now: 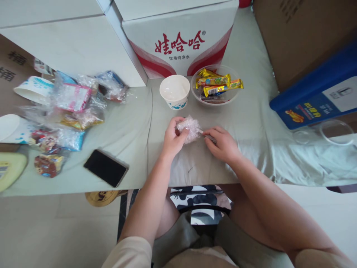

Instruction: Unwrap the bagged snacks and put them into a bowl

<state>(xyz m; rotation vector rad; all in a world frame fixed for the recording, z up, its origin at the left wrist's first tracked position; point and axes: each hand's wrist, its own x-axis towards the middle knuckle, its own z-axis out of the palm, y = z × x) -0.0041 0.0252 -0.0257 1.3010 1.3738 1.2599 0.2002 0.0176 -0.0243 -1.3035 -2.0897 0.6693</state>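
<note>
My left hand [172,137] is closed around a crumpled clear plastic wrapper [190,128] held just above the grey cloth-covered table [134,123]. My right hand [221,143] is closed in a pinch on the wrapper's right end, with something small and dark at the fingertips. Behind the hands stand an empty white paper cup [174,91] and a clear bowl [216,86] holding several yellow-wrapped snack bars.
A black phone [106,167] lies at the table's front edge, left. A heap of snack packets in clear bags [74,108] and paper cups [34,88] fills the left side. White cartons [178,37] stand behind; a blue box [315,96] and a clear lid [336,132] lie right.
</note>
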